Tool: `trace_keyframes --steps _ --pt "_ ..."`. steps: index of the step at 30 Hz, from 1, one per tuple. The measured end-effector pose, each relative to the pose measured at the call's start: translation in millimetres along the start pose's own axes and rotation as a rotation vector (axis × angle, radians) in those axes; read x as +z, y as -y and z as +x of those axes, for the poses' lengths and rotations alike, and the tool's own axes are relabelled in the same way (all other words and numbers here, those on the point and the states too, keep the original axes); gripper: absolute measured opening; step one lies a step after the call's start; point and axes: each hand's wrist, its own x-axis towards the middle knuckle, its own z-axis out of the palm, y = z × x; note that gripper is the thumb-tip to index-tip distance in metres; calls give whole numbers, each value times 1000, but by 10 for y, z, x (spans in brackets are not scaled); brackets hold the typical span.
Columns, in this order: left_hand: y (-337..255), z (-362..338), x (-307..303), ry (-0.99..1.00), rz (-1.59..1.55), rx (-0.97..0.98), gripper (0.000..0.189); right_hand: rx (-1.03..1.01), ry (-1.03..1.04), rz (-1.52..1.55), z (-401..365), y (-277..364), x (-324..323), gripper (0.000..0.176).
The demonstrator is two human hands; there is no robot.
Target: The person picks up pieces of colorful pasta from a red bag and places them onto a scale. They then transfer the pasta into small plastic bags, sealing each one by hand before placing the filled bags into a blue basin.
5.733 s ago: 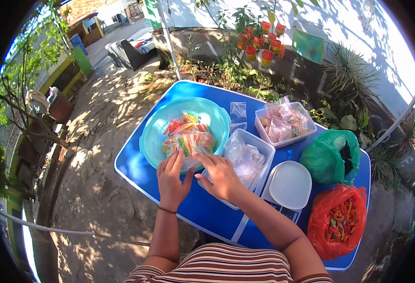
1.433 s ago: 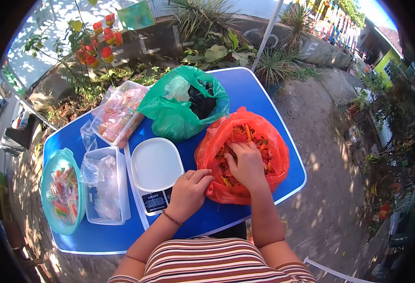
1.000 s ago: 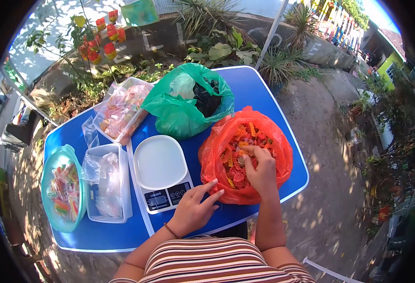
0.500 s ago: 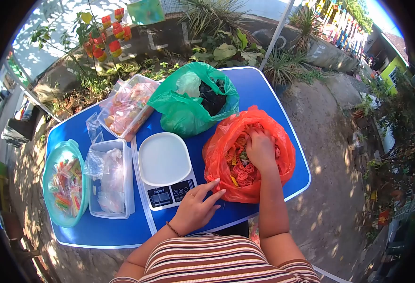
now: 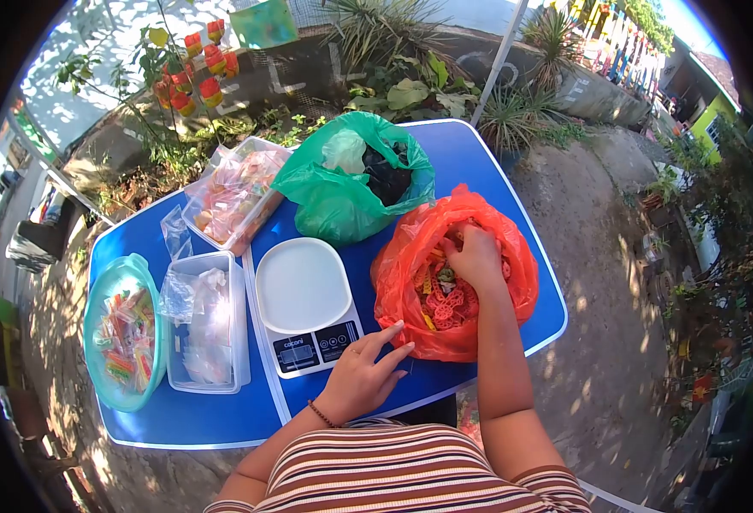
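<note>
A red plastic bag (image 5: 393, 291) stands wide-mouthed on the right side of the blue table. Inside it lie pink wheel-shaped pieces (image 5: 451, 306), with some yellow and greenish ones among them. My right hand (image 5: 477, 256) reaches into the bag, its fingers bent down among the pieces; the fingertips are hidden, so any hold cannot be made out. At the bag's near left edge, my left hand (image 5: 366, 376) has its fingers spread, with the fingertips at or close to the plastic. A white kitchen scale (image 5: 304, 286) with a bare tray is just beyond that hand.
A green plastic bag (image 5: 333, 205) holding clear and black plastic sits behind the scale. Left of it are a box of packed snacks (image 5: 235, 188), a clear container with plastic bags (image 5: 208, 329) and a teal basket of colourful sticks (image 5: 126, 342). The blue table (image 5: 188, 419) has a white edge.
My right hand has shifted slightly within the red bag, its fingers now bent more inward. My left hand stays about where it was. The whole view has shifted a little.
</note>
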Motion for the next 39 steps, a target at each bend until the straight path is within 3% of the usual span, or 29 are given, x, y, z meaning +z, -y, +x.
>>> trace_keyframes --steps 5,8,14,20,23,26,32,35,39 --pt "-12 -14 11 -7 -6 -3 53 -92 -25 65 -93 68 -86 25" --pt "-6 -20 -5 -9 -10 -1 52 -137 -2 270 -153 61 -95 21" --pt "8 -33 -21 -16 -2 -7 52 -83 -98 647 -459 205 -214 9" --pt "27 -32 -8 -14 -15 -7 51 1 -151 1028 -641 226 -305 15" --pt "11 -27 -11 -18 -25 -11 50 8 -30 1091 -678 178 -348 21" --pt "18 -44 -14 -17 -33 -16 51 25 -44 1092 -685 146 -302 24" --pt "38 -85 -152 -83 -36 -39 49 11 -226 1262 -737 421 -415 25" --pt "53 -122 -276 -143 -33 -82 47 -57 -169 1284 -763 487 -443 22" --pt "119 -235 -414 -251 -5 -101 43 -106 13 1098 -839 772 -322 13"
